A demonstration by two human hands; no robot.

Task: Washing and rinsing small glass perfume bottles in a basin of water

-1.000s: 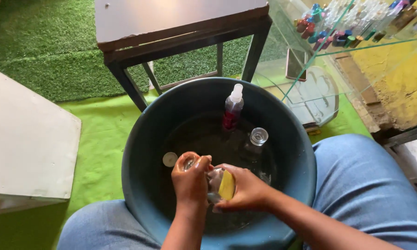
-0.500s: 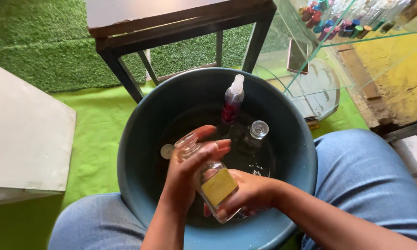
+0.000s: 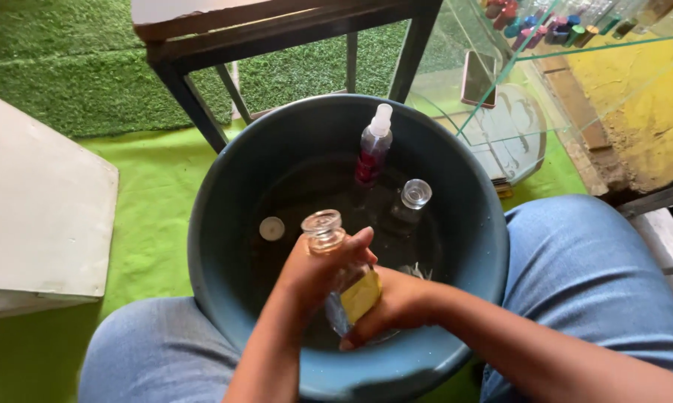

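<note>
Over dark tub (image 3: 224, 224), hands (image 3: 351, 287) gripping clear bottle (image 3: 336, 261), spray bottle (image 3: 372, 153), jar (image 3: 409, 205) behind

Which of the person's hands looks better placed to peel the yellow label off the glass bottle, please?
Probably the right hand: its fingers lie on the yellow label of the glass bottle. The left hand is wrapped around the bottle's upper body below the neck, steadying it over the dark tub.

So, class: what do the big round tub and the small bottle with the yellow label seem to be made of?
The big round dark blue tub looks like moulded plastic: smooth, slightly glossy wall and thick rolled rim. The small clear bottle with the yellow label, held in both hands, looks like glass, see-through with a thick shiny neck, though clear plastic is possible.
</note>
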